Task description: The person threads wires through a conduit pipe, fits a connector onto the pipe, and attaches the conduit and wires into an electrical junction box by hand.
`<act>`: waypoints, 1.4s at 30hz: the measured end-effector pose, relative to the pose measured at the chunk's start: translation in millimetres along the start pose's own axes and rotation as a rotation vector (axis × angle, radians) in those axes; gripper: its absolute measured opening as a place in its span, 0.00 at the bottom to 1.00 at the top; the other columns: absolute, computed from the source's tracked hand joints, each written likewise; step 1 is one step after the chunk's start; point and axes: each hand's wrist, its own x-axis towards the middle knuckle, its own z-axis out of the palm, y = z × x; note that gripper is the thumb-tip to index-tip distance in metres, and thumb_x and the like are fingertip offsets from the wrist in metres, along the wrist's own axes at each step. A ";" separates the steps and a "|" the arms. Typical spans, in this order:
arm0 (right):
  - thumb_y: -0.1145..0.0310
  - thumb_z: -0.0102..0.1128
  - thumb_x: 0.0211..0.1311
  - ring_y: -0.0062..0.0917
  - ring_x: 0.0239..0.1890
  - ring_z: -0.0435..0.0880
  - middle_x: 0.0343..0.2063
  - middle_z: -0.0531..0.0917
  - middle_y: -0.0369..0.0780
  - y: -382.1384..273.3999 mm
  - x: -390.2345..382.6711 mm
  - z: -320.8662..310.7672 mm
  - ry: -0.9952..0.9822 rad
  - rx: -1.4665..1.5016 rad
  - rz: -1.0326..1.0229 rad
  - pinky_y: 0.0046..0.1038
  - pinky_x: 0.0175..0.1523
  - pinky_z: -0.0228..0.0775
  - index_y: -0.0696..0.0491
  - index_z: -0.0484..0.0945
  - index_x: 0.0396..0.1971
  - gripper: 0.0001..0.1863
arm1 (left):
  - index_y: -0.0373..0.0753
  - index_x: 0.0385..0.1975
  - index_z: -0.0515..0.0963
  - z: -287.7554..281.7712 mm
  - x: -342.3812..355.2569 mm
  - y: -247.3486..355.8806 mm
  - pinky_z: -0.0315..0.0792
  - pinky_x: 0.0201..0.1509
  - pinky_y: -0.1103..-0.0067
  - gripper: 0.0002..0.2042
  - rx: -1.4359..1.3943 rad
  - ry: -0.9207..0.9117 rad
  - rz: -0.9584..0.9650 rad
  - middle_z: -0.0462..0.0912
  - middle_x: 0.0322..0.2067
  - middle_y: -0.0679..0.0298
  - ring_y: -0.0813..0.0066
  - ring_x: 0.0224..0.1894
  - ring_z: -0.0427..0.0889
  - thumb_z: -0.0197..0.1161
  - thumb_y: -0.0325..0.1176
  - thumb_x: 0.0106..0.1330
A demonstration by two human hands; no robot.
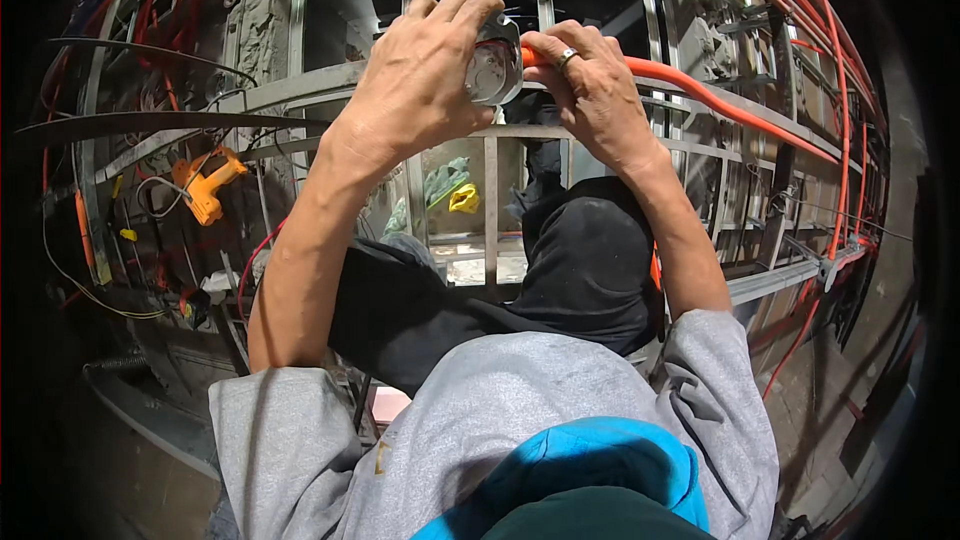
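My left hand is wrapped round the left side of a round grey metal electrical box, with its fingers over the top edge and the thumb below. My right hand, a ring on one finger, pinches an orange flexible conduit close to its end. That end meets the right side of the box; whether it sits inside an opening there, I cannot tell. From my right hand the conduit runs off to the right and downward along the metal framing.
Metal studs and rails form a frame before me and around my legs. A yellow-orange power tool hangs at the left. More orange conduits run along the right side. Below lies a bright yellow item. A dark strip crosses the left.
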 end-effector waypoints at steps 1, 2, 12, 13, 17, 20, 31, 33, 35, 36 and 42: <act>0.67 0.68 0.70 0.32 0.45 0.82 0.47 0.82 0.35 -0.4 0.8 0.1 -0.006 -0.003 -0.002 0.37 0.54 0.70 0.46 0.82 0.59 0.19 | 0.41 0.67 0.72 0.4 -0.5 -1.0 0.74 0.69 0.64 0.46 -0.005 0.003 -0.003 0.80 0.58 0.57 0.51 0.60 0.78 0.84 0.28 0.41; 0.67 0.68 0.69 0.31 0.46 0.82 0.47 0.82 0.34 -1.8 1.7 0.0 -0.008 -0.028 -0.013 0.36 0.54 0.70 0.46 0.82 0.59 0.19 | 0.42 0.67 0.72 0.3 -1.3 -1.8 0.74 0.69 0.64 0.45 -0.019 0.008 -0.006 0.80 0.58 0.57 0.51 0.60 0.78 0.84 0.28 0.41; 0.70 0.71 0.66 0.31 0.49 0.81 0.48 0.84 0.34 -4.0 5.1 -3.4 -0.075 -0.035 0.000 0.35 0.54 0.69 0.47 0.82 0.61 0.22 | 0.44 0.64 0.75 1.0 -9.2 -8.1 0.76 0.65 0.64 0.38 -0.202 0.142 0.012 0.82 0.55 0.57 0.53 0.57 0.81 0.83 0.34 0.49; 0.71 0.71 0.66 0.31 0.49 0.82 0.48 0.84 0.34 -4.0 5.7 -3.7 -0.077 -0.039 0.002 0.35 0.54 0.69 0.47 0.82 0.61 0.22 | 0.42 0.60 0.78 -0.7 -10.7 -9.7 0.77 0.64 0.64 0.32 -0.249 0.132 0.014 0.82 0.54 0.57 0.53 0.56 0.81 0.81 0.36 0.54; 0.72 0.71 0.66 0.32 0.49 0.82 0.48 0.84 0.35 -7.2 4.9 -4.4 -0.079 -0.040 0.008 0.36 0.55 0.69 0.47 0.82 0.61 0.23 | 0.40 0.51 0.87 9.8 -10.5 -15.1 0.78 0.62 0.64 0.16 -0.239 0.209 -0.003 0.82 0.51 0.56 0.54 0.54 0.83 0.74 0.38 0.67; 0.72 0.72 0.66 0.32 0.49 0.83 0.48 0.84 0.36 -5.9 7.3 -3.1 -0.064 -0.037 -0.009 0.36 0.55 0.69 0.47 0.83 0.60 0.22 | 0.40 0.51 0.88 11.9 -7.4 -18.3 0.77 0.64 0.63 0.13 -0.181 0.176 -0.002 0.81 0.51 0.56 0.54 0.55 0.83 0.72 0.34 0.69; 0.67 0.72 0.66 0.31 0.48 0.83 0.48 0.84 0.35 -5.1 4.3 -3.4 -0.024 -0.024 0.015 0.35 0.52 0.69 0.46 0.84 0.59 0.21 | 0.40 0.51 0.88 12.6 1.3 -13.7 0.77 0.62 0.64 0.12 -0.160 0.086 -0.039 0.80 0.51 0.58 0.56 0.56 0.81 0.70 0.33 0.70; 0.65 0.73 0.67 0.30 0.47 0.83 0.45 0.83 0.34 -3.5 3.2 -4.0 -0.016 -0.029 0.012 0.34 0.51 0.68 0.44 0.84 0.59 0.21 | 0.40 0.50 0.88 14.2 4.0 -13.9 0.78 0.60 0.64 0.12 -0.125 0.080 -0.035 0.80 0.50 0.58 0.56 0.56 0.81 0.70 0.33 0.70; 0.65 0.73 0.67 0.30 0.46 0.82 0.44 0.83 0.34 -6.2 5.1 -7.0 -0.029 -0.022 0.024 0.34 0.50 0.68 0.43 0.84 0.59 0.21 | 0.39 0.46 0.87 13.1 4.6 -16.2 0.79 0.57 0.63 0.10 -0.137 0.096 -0.007 0.80 0.50 0.58 0.56 0.52 0.83 0.70 0.36 0.70; 0.64 0.72 0.67 0.30 0.45 0.82 0.43 0.83 0.33 -7.0 5.6 -7.7 -0.048 -0.018 0.034 0.34 0.50 0.68 0.43 0.84 0.59 0.20 | 0.39 0.46 0.87 11.2 5.0 -17.0 0.79 0.57 0.63 0.10 -0.133 0.093 -0.007 0.80 0.50 0.58 0.56 0.52 0.83 0.70 0.36 0.70; 0.61 0.71 0.68 0.30 0.44 0.82 0.40 0.83 0.33 -3.4 4.8 -5.7 -0.003 0.057 0.045 0.35 0.50 0.68 0.43 0.84 0.58 0.19 | 0.39 0.42 0.86 11.9 7.5 -18.7 0.80 0.52 0.63 0.11 -0.172 0.038 -0.045 0.80 0.50 0.59 0.58 0.48 0.85 0.71 0.40 0.72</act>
